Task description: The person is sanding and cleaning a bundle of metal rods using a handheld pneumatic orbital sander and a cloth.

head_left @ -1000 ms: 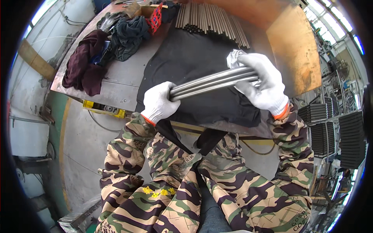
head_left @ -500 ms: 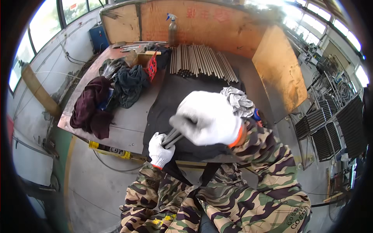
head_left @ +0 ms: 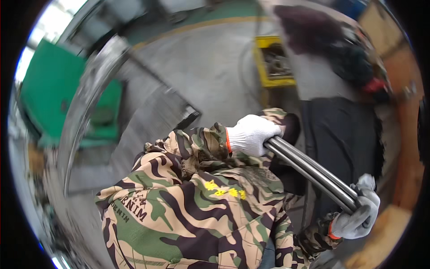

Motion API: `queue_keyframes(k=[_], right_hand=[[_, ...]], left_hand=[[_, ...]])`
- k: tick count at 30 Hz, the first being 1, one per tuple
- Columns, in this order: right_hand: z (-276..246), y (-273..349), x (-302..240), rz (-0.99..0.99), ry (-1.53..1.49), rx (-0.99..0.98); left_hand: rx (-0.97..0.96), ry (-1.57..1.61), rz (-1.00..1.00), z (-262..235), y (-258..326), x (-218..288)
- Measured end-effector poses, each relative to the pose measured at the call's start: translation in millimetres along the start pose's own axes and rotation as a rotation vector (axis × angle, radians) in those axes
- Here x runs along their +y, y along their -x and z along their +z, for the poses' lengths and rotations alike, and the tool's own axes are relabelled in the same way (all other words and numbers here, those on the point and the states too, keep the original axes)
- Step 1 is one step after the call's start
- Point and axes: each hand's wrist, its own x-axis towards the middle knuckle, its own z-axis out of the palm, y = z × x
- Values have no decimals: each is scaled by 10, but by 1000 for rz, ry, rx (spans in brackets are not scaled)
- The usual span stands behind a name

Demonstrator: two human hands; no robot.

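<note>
Several grey metal tubes (head_left: pixel 311 172) slant in a bundle between my two gloved hands. My left hand (head_left: pixel 255 134), in a white glove with an orange cuff edge, is closed round their upper left end. Round the lower right end, my right hand (head_left: pixel 358 217) is closed, its glove fingers grey and soiled. Both tube ends are hidden by the gloves. Behind the bundle lies a black cloth (head_left: pixel 342 148) on the workbench (head_left: pixel 309 74). The tubes are held off the cloth, close to my body.
Dark crumpled cloths (head_left: pixel 313 31) lie on the bench's far part. A yellow-framed box (head_left: pixel 268 83) sits by the bench edge. To the left are a blurred metal rack (head_left: pixel 152 114) and a green panel-like object (head_left: pixel 49 89). Wooden boarding (head_left: pixel 405 157) edges the right side.
The view has swung left, bringing the floor and rack into sight. My hands were close together at the bench edge; now they are apart, with the tubes stretched between them.
</note>
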Motion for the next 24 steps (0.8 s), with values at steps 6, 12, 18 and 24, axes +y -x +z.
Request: queue_keyframes(k=[6,12,18,24], right_hand=[[1150,105,263,136,-513,-441],[1798,301,996,125,-489,-518],[1838,536,1630,288,-388,-728],[1644,697,2030,353,-222,-802]], left_hand=[[323,-66,-451,407,1675,-277],[304,-106,-939,824,2452,-803],[379,80,-1293,1542,3500,-978],[996,835,-1620,1943,3791,-1021]])
